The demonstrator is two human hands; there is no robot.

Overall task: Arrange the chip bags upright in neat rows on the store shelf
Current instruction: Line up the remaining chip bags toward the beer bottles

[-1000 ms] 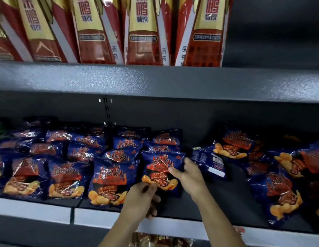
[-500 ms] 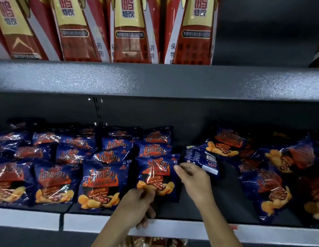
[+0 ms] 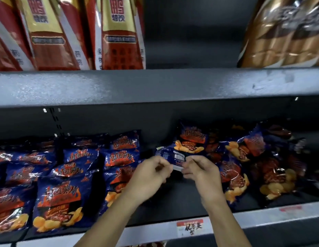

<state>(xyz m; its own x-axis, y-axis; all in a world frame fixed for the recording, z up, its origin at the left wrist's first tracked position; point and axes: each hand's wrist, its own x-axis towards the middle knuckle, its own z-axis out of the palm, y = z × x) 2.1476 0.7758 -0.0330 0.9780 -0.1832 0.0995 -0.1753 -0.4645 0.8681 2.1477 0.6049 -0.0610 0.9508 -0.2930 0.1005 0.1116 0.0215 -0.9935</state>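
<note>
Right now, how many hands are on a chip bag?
2, both on one bag mid-shelf: the left hand pinches its left edge, the right hand its right edge. No other hand shows.

Chip bags (image 3: 57, 202): at least nine rowed at left, one reversed chip bag (image 3: 173, 155), a heap at right beyond counting. Red cartons (image 3: 119, 41): at least three. One brown bag (image 3: 287, 32).

Heads up, your left hand (image 3: 151, 173) is smeared with blur so its grip on the chip bag (image 3: 170, 155) is anyone's guess, your left forearm (image 3: 119, 211) covers half the front-row bag (image 3: 117, 180), and the price tag (image 3: 189, 228) scribble's unreadable.
</note>
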